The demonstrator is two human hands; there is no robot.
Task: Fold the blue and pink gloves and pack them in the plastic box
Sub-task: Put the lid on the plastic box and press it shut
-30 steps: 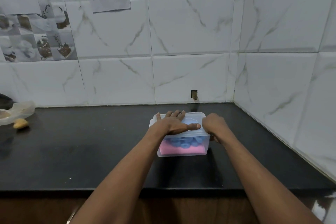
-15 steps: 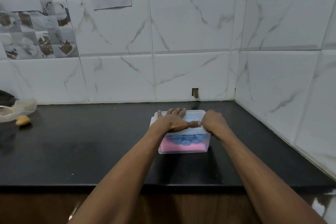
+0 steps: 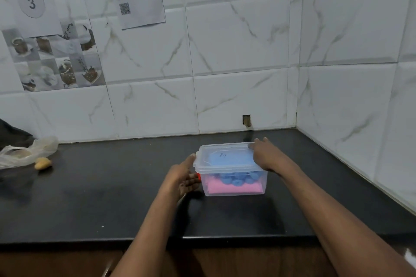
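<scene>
A clear plastic box (image 3: 234, 191) stands on the black counter, and its clear lid (image 3: 225, 156) is on top. Through the wall I see the folded pink glove (image 3: 234, 186) at the bottom and the blue glove (image 3: 236, 179) lying on it. My left hand (image 3: 183, 179) is at the box's left side, thumb on the lid's left edge, fingers curled against the wall. My right hand (image 3: 266, 155) rests over the lid's right edge, fingers reaching to the back right corner.
The counter (image 3: 112, 198) runs into a tiled corner on the right. A crumpled plastic bag (image 3: 24, 152) and a small yellowish lump (image 3: 42, 162) lie at the far left. Papers hang on the back wall. The counter's front edge is close to me.
My left hand has come off the top of the lid and dropped to the box's left side. My right hand has shifted along the lid's right edge toward the back.
</scene>
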